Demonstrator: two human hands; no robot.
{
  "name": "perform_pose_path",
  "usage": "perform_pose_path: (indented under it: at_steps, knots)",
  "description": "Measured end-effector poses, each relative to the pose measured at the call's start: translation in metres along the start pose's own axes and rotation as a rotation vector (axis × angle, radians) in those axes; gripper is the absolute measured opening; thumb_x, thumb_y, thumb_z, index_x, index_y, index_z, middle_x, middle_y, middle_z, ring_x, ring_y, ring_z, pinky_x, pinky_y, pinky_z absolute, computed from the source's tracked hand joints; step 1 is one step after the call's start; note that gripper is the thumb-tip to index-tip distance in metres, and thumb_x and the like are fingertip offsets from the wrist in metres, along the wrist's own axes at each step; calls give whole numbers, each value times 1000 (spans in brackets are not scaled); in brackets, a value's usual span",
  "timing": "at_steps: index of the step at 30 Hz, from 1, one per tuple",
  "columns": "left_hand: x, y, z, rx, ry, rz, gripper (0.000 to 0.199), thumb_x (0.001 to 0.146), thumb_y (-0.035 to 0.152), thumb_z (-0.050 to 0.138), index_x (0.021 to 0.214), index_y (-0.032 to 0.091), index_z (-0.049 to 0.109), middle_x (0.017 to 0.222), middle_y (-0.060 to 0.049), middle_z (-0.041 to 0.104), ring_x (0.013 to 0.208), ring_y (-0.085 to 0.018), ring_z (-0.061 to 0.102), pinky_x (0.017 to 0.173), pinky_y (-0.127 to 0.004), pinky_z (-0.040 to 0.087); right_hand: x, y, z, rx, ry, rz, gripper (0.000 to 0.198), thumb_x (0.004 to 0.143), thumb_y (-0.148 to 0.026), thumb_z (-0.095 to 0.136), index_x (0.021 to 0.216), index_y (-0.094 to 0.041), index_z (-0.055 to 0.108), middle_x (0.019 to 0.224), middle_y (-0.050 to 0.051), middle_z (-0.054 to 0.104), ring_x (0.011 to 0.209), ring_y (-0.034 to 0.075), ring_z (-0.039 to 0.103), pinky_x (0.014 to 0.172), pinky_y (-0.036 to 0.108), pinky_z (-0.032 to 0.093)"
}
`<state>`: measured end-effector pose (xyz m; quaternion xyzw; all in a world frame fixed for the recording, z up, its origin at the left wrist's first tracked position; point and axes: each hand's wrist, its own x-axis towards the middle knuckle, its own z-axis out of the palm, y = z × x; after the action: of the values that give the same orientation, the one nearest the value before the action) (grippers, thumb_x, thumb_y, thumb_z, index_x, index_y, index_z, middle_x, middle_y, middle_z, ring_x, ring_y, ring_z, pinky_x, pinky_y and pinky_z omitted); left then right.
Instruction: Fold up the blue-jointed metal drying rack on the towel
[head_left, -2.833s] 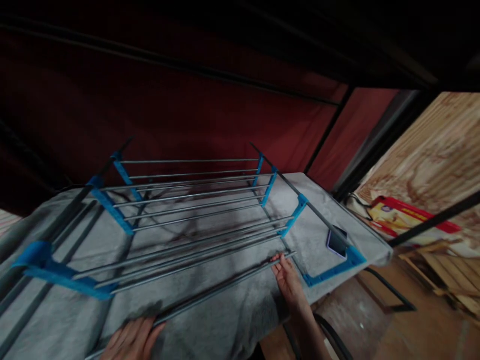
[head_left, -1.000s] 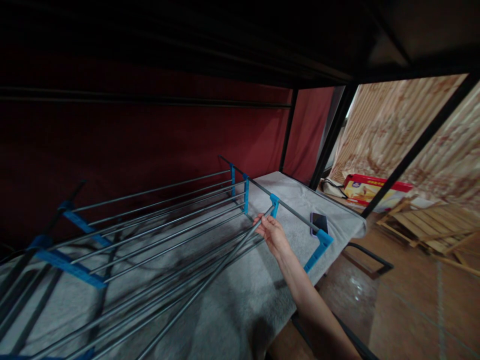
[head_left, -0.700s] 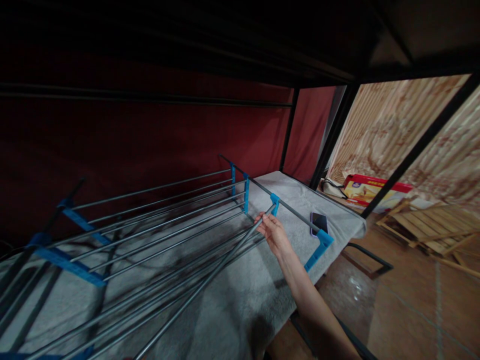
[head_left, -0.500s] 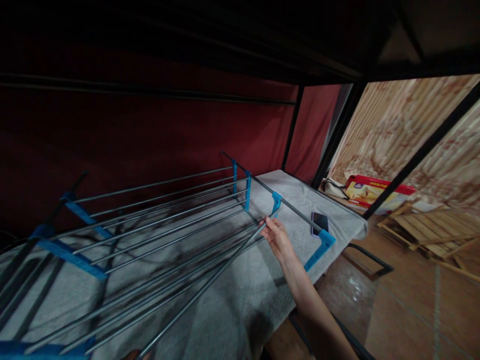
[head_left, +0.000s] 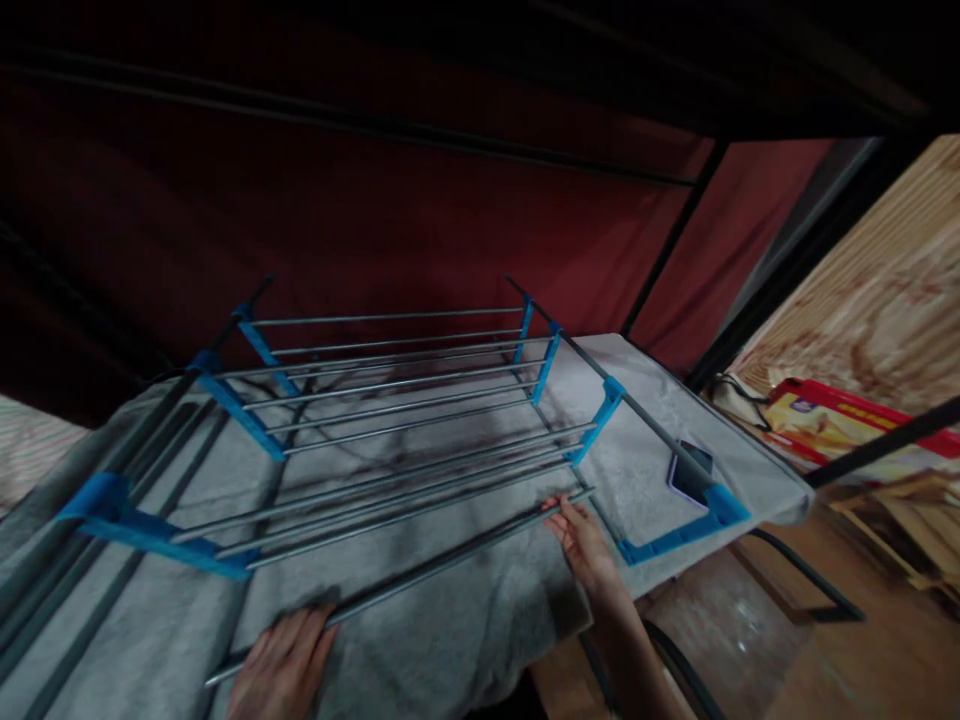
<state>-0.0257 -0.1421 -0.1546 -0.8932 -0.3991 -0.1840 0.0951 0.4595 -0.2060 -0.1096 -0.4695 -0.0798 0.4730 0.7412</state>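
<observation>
A pair of thin grey metal rods (head_left: pixel 450 556) lies slantwise just above the bed, close together. My left hand (head_left: pixel 281 662) is closed over them from above near their left end, and a rod tip pokes out past it. Close to the other end, my right hand (head_left: pixel 583 545) pinches the rods between thumb and fingers. In front of both hands stands a metal rack (head_left: pixel 397 385) with rows of rods fixed between blue plastic brackets. The nearest right bracket (head_left: pixel 682 530) carries no rods; three rods join the pair of brackets behind it.
Grey fabric (head_left: pixel 480 640) covers the bed under the rack. A phone (head_left: pixel 690 472) lies on it at the right. Black frame bars (head_left: pixel 675 235) and a dark red curtain (head_left: pixel 420 230) close off the back. A red and yellow box (head_left: pixel 847 420) and wooden slats (head_left: pixel 900 520) are on the right.
My view has swung left and down. The rods have come down to lie nearer level, away from the right middle bracket. My left hand has come into full view, closed over them.
</observation>
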Motion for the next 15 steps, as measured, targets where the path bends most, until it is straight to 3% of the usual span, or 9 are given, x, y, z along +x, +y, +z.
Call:
perform_pose_path:
  at_steps: [3,6,12,15]
  knots:
    - [2,6,-4,43,22,-12,33,100,24,42,107,25,73,103,-5,81,98,-23,73,87,-37,51,2,10,-5,-27,23,6,29,69,-40,96,74,-28,70,89,2,79,88,23,75,83,38,63]
    - [7,14,-11,27,-11,-122,29,102,29,44,107,24,72,99,-5,80,96,-23,73,89,-37,50,2,15,-7,-20,37,20,27,70,-41,95,79,-27,74,92,3,79,93,22,75,90,38,63]
    - [13,26,-25,60,-69,-232,32,104,32,40,110,23,70,103,-5,79,98,-22,71,93,-36,50,-3,20,-26,-28,-48,73,30,72,-43,93,96,-32,78,107,6,81,108,26,75,96,44,64]
    - [15,30,-30,73,-86,-258,33,104,29,38,107,23,70,101,-4,78,98,-22,70,94,-36,49,-2,21,-34,-18,-51,104,31,69,-42,96,92,-33,77,110,3,81,110,24,76,98,41,64]
